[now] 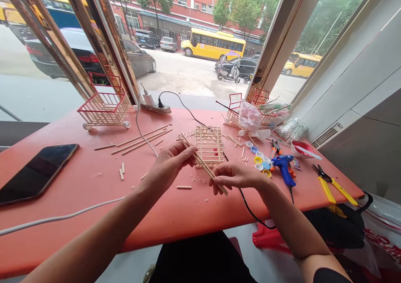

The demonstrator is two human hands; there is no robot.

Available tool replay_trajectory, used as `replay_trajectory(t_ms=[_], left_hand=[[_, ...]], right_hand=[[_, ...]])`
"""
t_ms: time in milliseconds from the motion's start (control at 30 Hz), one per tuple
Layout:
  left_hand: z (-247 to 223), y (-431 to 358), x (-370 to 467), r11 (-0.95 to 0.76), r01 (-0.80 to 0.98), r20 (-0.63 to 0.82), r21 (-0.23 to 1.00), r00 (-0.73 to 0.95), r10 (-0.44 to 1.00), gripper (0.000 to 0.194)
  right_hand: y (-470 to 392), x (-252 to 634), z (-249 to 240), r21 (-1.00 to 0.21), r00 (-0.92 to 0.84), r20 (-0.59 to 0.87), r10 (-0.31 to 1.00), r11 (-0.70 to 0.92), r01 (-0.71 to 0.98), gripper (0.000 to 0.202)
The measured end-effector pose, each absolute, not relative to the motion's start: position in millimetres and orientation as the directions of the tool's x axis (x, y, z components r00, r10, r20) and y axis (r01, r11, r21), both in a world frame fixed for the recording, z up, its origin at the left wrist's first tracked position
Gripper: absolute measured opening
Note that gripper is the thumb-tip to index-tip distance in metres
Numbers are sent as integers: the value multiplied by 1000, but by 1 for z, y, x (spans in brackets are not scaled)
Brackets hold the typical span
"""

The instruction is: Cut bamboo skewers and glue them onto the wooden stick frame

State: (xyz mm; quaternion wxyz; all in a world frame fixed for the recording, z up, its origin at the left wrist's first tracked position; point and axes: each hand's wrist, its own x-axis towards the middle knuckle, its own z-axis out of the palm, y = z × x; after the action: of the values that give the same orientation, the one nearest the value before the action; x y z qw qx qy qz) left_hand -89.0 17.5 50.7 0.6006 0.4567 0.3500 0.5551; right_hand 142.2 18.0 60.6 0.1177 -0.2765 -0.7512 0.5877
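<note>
Mid-frame, our left hand (176, 158) and right hand (230, 176) grip thin sticks (204, 165), their number hard to count; the left edge crops our phone (39, 172).

The worktop (175, 212) is salmon pink, the held sticks (204, 165) pale tan, the left cart (102, 112) red-trimmed tan, the glue gun (284, 167) blue, the phone (39, 172) black, the pliers (326, 178) yellow-handled.
</note>
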Motion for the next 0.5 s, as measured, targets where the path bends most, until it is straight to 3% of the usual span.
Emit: replay_trajectory(t_ms=[133, 233, 300, 367, 500], left_hand=[[56, 18, -96, -92, -373, 145, 923, 116, 983, 26], [67, 16, -109, -167, -275, 209, 947, 132, 969, 18], [76, 9, -116, -317, -35, 319, 948, 69, 945, 15], [81, -3, -117, -471, 278, 440, 837, 168, 882, 20], [68, -32, -104, -524, 515, 283, 678, 476, 833, 25]], right_hand=[[24, 150, 64, -940, -743, -70, 666, 206, 273, 54], [31, 166, 69, -880, -645, 1, 765, 307, 363, 58], [33, 174, 70, -801, -641, -8, 767, 379, 463, 55], [33, 176, 70, -729, -680, -35, 733, 447, 519, 50], [28, 171, 68, -667, -748, -54, 662, 533, 520, 44]])
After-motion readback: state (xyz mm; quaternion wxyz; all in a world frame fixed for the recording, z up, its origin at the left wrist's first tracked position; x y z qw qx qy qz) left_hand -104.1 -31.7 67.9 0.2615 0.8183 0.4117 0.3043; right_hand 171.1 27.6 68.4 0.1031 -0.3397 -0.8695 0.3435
